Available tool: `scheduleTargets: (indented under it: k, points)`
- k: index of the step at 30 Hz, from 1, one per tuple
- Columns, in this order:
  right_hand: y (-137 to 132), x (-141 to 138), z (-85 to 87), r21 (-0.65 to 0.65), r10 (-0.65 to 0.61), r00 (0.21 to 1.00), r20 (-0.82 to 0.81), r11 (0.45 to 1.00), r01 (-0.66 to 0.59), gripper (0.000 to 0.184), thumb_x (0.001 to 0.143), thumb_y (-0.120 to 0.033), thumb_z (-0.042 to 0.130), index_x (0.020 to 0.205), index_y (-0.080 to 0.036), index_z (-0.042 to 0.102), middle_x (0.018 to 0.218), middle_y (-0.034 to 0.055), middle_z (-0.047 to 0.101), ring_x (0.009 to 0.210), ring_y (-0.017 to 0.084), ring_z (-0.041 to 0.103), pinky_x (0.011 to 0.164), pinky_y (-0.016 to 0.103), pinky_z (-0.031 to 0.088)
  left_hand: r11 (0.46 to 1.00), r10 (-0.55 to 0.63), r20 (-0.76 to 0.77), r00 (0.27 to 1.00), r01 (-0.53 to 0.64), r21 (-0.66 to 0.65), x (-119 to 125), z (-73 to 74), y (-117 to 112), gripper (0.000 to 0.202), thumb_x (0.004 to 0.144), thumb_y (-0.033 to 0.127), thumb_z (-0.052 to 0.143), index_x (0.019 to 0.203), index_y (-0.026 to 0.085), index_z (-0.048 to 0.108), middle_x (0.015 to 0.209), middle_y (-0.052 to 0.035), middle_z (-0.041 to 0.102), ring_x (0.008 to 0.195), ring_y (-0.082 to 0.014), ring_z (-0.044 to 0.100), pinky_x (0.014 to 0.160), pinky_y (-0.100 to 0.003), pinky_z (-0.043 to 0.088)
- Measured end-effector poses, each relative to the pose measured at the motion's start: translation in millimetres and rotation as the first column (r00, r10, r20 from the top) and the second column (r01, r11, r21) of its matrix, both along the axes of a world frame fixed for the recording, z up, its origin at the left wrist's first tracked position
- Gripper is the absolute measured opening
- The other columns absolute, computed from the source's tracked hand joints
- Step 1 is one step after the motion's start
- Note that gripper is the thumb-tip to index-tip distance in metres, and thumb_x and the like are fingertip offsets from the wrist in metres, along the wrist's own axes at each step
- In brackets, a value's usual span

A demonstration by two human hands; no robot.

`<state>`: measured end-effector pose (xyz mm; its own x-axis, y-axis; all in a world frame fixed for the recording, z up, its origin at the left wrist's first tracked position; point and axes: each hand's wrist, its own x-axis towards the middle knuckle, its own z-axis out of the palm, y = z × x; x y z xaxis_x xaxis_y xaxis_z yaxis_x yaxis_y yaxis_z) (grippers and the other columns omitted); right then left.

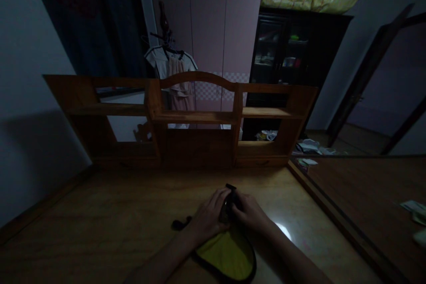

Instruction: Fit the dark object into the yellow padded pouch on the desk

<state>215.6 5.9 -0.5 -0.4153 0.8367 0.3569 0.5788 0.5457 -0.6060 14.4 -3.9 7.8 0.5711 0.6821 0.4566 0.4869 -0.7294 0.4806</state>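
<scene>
— Yellow pouch (228, 255) lies on the tabletop (116, 213), yes?
— Yes; left hand (208, 217) and right hand (249, 211) both pinch its dark top end (too dim for detail).

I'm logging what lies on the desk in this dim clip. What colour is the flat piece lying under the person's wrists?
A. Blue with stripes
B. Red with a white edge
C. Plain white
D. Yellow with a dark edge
D: the flat piece on the wooden desk shows a yellow face with a dark border, while the left hand and right hand meet over a small dark object at its far end.
</scene>
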Motion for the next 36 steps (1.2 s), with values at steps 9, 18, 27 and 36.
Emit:
scheduleTargets:
  k: [9, 18, 27, 36]
  points:
    - [4, 1, -7.1, -0.019, 0.012, 0.999, -0.044, 1.0, -0.013, 0.026, 0.091, -0.02, 0.046, 0.116, -0.019, 0.054, 0.091, 0.0071, 0.069, 0.077, 0.02, 0.065, 0.068, 0.026, 0.047, 0.998, -0.012, -0.047, 0.999, 0.015, 0.062, -1, -1.9, 0, 0.086, 0.075, 0.025, 0.069, 0.143, 0.02, 0.018, 0.146, -0.0137, 0.035, 0.136, -0.0274, 0.035, 0.11, -0.046, 0.036]
    - [6, 2, -15.4, -0.004, -0.036, 0.996, -0.079, 0.999, 0.036, 0.029, 0.092, -0.019, 0.044, 0.12, -0.019, 0.054, 0.092, 0.0071, 0.069, 0.075, 0.019, 0.066, 0.066, 0.026, 0.047, 0.999, -0.03, -0.051, 0.998, 0.032, 0.032, -3, -2.7, 4, 0.092, 0.071, 0.028, 0.075, 0.143, 0.021, 0.019, 0.145, -0.0139, 0.036, 0.134, -0.029, 0.037, 0.108, -0.047, 0.038]
    - [0, -1, -3.5, 0.025, -0.006, 0.997, -0.077, 1.0, 0.008, 0.028, 0.083, -0.018, 0.053, 0.111, -0.018, 0.056, 0.085, 0.003, 0.066, 0.072, 0.017, 0.061, 0.067, 0.025, 0.046, 0.998, -0.036, -0.058, 0.998, 0.039, 0.048, -3, -1.0, 5, 0.092, 0.072, 0.037, 0.074, 0.143, 0.02, 0.019, 0.143, -0.015, 0.038, 0.132, -0.0297, 0.038, 0.108, -0.047, 0.038]
    - [0, 2, -5.2, 0.021, 0.034, 0.996, -0.082, 0.999, -0.033, 0.034, 0.085, -0.019, 0.053, 0.119, -0.019, 0.053, 0.092, 0.0052, 0.067, 0.077, 0.019, 0.064, 0.07, 0.026, 0.048, 0.997, -0.017, -0.057, 0.998, 0.021, 0.068, -1, 1.8, 1, 0.085, 0.073, 0.029, 0.072, 0.142, 0.022, 0.023, 0.142, -0.0123, 0.04, 0.131, -0.0277, 0.04, 0.107, -0.044, 0.039]
